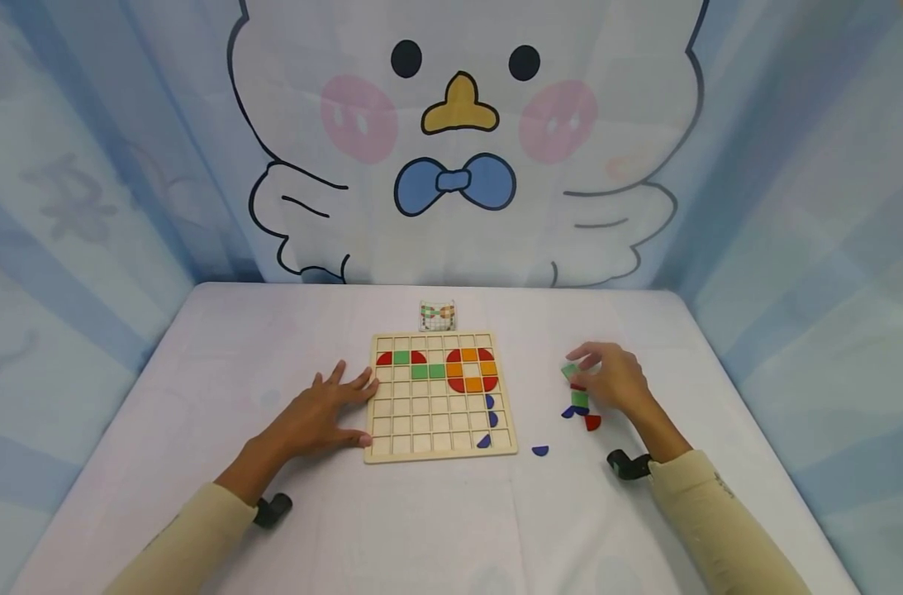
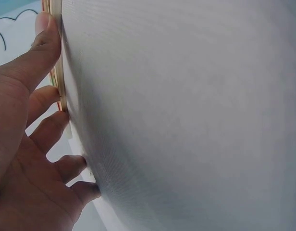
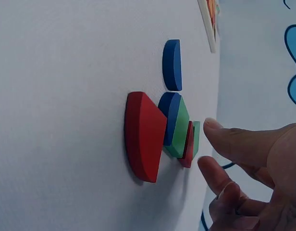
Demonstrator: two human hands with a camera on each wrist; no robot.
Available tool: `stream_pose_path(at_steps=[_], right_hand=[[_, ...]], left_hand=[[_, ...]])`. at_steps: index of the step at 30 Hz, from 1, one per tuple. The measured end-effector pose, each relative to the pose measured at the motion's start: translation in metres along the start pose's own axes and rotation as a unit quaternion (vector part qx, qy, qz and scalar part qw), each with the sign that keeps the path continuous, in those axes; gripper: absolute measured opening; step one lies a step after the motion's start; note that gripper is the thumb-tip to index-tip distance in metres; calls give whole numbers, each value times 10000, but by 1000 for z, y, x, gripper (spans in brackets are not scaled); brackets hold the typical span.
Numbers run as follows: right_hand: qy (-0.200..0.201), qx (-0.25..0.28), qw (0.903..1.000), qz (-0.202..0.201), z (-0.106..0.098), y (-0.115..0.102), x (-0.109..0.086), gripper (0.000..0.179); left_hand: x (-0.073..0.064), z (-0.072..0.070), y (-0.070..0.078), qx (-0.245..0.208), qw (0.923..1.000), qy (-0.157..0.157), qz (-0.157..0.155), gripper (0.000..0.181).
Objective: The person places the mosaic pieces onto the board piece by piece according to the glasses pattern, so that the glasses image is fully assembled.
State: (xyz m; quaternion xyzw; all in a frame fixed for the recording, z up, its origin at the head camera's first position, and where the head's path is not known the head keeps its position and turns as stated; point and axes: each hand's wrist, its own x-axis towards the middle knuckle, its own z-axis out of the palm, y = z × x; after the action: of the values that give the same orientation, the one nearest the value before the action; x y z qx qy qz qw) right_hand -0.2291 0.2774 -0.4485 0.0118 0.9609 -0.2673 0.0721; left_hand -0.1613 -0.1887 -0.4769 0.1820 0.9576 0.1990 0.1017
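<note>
My left hand has its fingers spread, with the thumb and fingertips touching the left edge of a wooden grid board. On the board lie red, green, orange and blue flat pieces. My right hand hovers over a small group of loose pieces, thumb and index finger apart with nothing between them. Nearest its fingertips lies a green piece, with a red piece beside it. Closer to the wrist camera are a green square with a blue piece against it and a red quarter-round piece.
A small pattern card stands behind the board. One blue half-round piece lies apart, right of the board's near corner. A white cloth covers the table, and printed curtains hang at the back and both sides.
</note>
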Motion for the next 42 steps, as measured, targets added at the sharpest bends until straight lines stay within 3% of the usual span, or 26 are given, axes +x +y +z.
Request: stream_pose_path(at_steps=[14,23,30,42], right_hand=[[-280,-370,9987,201,2,0,10,29],[82,-24,9998,-165,10,-6,10,14],[294,122,9979,-566,22,-33,7,10],[214,437,9922,-1147,39,-98,3,9]], left_hand=[[1,-2,2,40,10000,-34,-9,95],[0,-2,1,-38,10000,-11,39,94],[-1,-2,1,-46,10000,23,35,94],[0,-1,2,-82,10000,-18,-47,95]])
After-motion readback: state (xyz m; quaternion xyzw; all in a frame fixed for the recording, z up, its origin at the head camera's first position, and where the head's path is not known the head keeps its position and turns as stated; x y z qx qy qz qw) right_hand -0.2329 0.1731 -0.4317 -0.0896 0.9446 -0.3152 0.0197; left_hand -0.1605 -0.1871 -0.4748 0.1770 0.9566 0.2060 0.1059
